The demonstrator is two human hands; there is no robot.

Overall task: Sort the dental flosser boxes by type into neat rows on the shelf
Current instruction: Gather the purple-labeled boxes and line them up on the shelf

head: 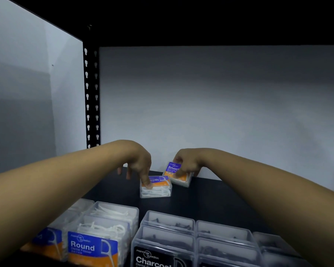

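Two clear "Smooth" flosser boxes with purple and orange labels lie flat on the dark shelf point(210, 201). My left hand point(140, 164) pinches the top left corner of the nearer Smooth box point(156, 187) with fingertips. My right hand point(185, 162) grips the farther Smooth box point(178, 175), which sits close to the white back wall and is tilted. In the foreground stand rows of upright boxes: "Round" boxes point(96, 241) at the left with white flossers, "Charcoal" boxes point(162, 245) at the middle and right with dark flossers.
A black perforated upright post point(92, 97) stands at the shelf's back left corner. The shelf board above is a dark band across the top. White walls close the back and left side. Bare dark shelf lies between the front rows and the two Smooth boxes.
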